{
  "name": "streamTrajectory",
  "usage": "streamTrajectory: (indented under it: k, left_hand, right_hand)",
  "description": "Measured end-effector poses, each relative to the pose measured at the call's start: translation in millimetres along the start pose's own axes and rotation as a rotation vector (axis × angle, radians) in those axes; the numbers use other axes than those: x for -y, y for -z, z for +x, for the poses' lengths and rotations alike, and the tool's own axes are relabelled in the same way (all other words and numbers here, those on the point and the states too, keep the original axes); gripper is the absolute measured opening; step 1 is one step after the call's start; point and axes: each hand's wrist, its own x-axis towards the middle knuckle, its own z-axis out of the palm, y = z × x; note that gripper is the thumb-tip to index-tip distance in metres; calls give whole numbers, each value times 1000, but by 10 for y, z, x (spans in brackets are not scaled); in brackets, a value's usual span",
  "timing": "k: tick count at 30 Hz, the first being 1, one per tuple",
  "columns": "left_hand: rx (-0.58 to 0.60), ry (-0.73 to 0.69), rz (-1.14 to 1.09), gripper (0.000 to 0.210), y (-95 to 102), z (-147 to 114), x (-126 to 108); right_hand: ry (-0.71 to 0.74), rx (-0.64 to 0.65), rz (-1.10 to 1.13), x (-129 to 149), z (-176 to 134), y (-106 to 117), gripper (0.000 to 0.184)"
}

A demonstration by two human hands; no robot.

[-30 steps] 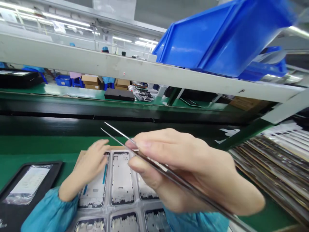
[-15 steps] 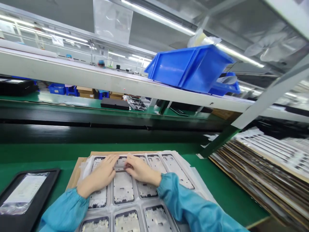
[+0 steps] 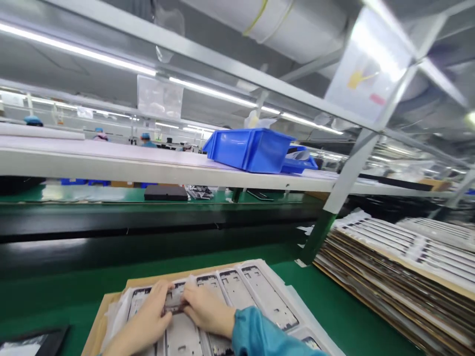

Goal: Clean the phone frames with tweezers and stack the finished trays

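A moulded tray [image 3: 299,311] of metal phone frames lies on the table, each frame in its own pocket. My left hand [image 3: 150,316] is at the upper left of the tray, fingers bent over the left side of a phone frame [image 3: 174,298] and thumb below. Closed on the same frame's right side is my right hand [image 3: 208,307], its fingertips curled and partly hidden. Whether this frame is lifted clear of its pocket I cannot tell. Other phone frames [image 3: 269,295] sit to the right of my hands.
Brown cardboard [image 3: 97,316] shows under the tray. To the right stands a tall stack of cardboard and white trays [image 3: 393,277], beside a shelf post [image 3: 319,237]. A blue bin [image 3: 248,151] rests on the shelf above. A black tray [image 3: 55,341] lies at lower left.
The camera view has tilted up, so table and hands sit lower in the picture. My hands stay at the same phone frame, with the right fingers still curled.
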Motion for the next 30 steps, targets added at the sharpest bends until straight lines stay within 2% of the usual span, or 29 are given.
streamTrajectory:
  k: [5, 8, 12, 15, 17, 20, 23, 27, 30]
  left_hand:
    - [-73, 8, -20, 44, -33, 45, 76]
    - [-122, 15, -39, 35, -30, 56, 58]
    - [-207, 38, -101, 24, 16, 92, 36]
    - [-290, 121, -200, 32, 91, 143, 58]
    - [-315, 196, -275, 41, 147, 168, 72]
    - [-299, 279, -484, 55, 211, 154, 30]
    - [-345, 331, -822, 55, 258, 91, -111]
    - [-519, 381, -1159, 25, 332, 58, -327]
    - [-563, 473, -1385, 18, 373, 89, -426]
  right_hand:
    - [-36, -1, -14, 51, 18, 37, 21]
    - [-28, -49, 19, 70, 16, 58, 20]
    - [-100, -239, 92, -107, 52, 207, 21]
    - [-241, -425, 136, -392, 82, 365, 24]
    - [-299, -488, 162, -573, 78, 414, 25]
    - [-311, -494, 203, -729, 45, 364, 26]
    - [-296, -475, 230, -755, 24, 261, 27]
    - [-283, -431, 234, -725, 29, 201, 28]
    - [-273, -391, 231, -711, 36, 208, 27]
